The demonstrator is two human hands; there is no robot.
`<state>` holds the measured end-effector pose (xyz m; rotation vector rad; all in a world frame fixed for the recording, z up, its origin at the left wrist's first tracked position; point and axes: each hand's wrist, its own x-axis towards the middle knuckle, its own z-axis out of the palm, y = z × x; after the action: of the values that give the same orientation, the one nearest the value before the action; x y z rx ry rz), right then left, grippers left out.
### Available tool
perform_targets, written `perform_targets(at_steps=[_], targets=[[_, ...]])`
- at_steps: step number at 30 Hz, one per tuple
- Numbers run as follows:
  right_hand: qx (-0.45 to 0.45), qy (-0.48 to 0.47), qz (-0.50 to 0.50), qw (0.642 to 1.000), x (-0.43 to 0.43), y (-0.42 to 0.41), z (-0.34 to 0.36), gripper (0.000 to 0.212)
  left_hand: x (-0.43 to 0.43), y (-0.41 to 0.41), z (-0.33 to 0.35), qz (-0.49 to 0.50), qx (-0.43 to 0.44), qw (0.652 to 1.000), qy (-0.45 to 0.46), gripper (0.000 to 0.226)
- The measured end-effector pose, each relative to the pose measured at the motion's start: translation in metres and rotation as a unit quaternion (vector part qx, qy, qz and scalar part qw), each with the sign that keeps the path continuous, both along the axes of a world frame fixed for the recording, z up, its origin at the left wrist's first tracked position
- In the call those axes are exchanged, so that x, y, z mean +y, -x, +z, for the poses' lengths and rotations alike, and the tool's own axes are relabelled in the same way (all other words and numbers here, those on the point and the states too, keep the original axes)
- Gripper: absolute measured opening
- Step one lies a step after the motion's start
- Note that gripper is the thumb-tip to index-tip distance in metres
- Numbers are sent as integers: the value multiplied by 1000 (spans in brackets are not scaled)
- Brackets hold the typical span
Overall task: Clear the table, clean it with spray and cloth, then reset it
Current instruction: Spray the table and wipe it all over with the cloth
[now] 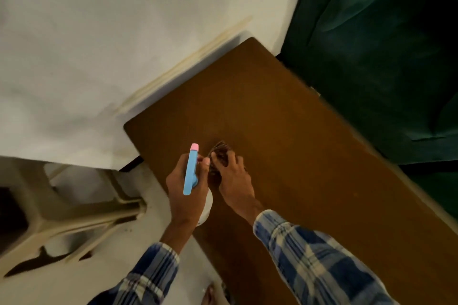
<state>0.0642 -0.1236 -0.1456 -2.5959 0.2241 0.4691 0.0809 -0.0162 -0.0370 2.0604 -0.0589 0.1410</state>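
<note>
A brown wooden table [285, 131] runs from the lower middle to the upper right. My left hand [184, 193] grips a spray bottle [191, 168] with a blue head and pink nozzle, held over the table's near left edge. Its white body shows below my palm. My right hand [233, 176] presses a dark brown cloth [220, 153] flat on the tabletop just right of the bottle, fingers spread over it. Most of the cloth is hidden under my fingers.
A dark green sofa [384, 57] borders the table's right side. A beige plastic stool [62, 205] lies on the pale floor at the left. The white floor [99, 44] stretches beyond the table's far left edge. A bare foot [209, 294] shows at the bottom.
</note>
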Motion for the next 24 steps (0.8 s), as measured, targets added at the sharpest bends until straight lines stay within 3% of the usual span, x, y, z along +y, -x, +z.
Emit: perform_targets(at_steps=[5, 10, 13, 20, 22, 24], targets=[[-12, 30, 225, 974, 24, 47, -4, 82, 57, 35, 10, 34, -13, 999, 11, 31], [-64, 61, 268, 959, 43, 19, -2, 78, 109, 90, 5, 81, -28, 996, 30, 23], [-77, 84, 293, 949, 56, 32, 5, 75, 134, 118, -1, 88, -36, 995, 31, 33], [2, 87, 488, 868, -15, 152, 25, 84, 130, 143, 4, 84, -1, 995, 55, 30], [13, 85, 491, 867, -36, 153, 24, 86, 112, 141, 8, 69, 8, 995, 68, 20], [-5, 97, 442, 892, -53, 138, 21, 85, 90, 136, 8, 55, 10, 996, 65, 9]])
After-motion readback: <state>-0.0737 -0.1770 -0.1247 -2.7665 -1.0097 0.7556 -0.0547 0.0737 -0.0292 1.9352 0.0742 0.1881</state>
